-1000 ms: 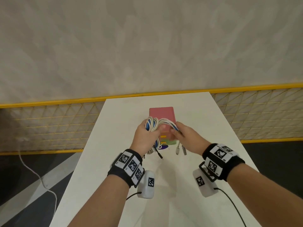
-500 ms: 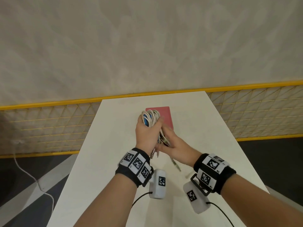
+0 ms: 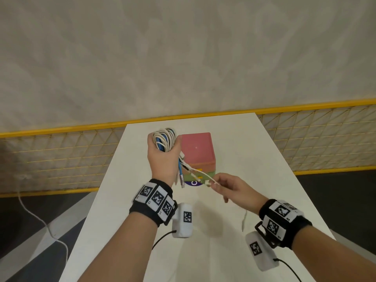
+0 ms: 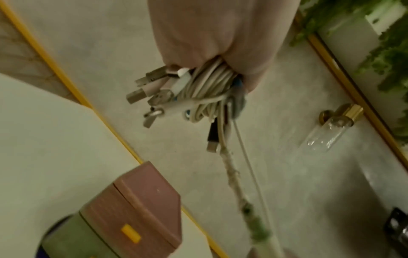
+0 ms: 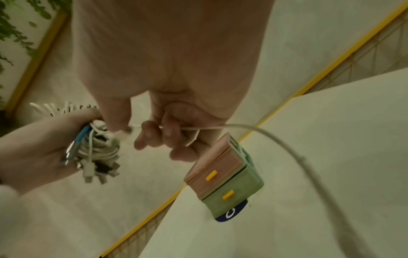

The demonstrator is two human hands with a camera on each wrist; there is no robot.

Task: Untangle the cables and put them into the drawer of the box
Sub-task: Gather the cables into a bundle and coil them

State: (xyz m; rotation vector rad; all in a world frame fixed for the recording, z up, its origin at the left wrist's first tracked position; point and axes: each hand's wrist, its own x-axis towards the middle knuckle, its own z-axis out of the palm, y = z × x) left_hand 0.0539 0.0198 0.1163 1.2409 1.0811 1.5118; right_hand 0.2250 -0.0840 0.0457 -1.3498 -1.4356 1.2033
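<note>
My left hand (image 3: 162, 157) grips a coiled bundle of white and blue cables (image 3: 164, 139) above the table, left of the box; several plugs hang out below the fist (image 4: 154, 90). My right hand (image 3: 227, 186) pinches one white cable (image 3: 200, 173) that runs taut from the bundle to its fingers (image 5: 154, 134), and the cable's free end trails past the palm (image 5: 276, 139). The small box (image 3: 197, 151) has a pink top drawer (image 5: 212, 167) and a green lower drawer (image 5: 232, 195), each with a yellow handle, both closed.
The box stands on a dark blue round sticker (image 3: 192, 183) on the white table (image 3: 244, 159). A yellow mesh fence (image 3: 61, 159) runs behind the table and a white cord (image 3: 40, 220) lies on the dark floor at left.
My left hand has lifted the bundle up and left, clear of the box. My right hand has drawn back toward me and to the right, pulling one white cable out of the bundle.
</note>
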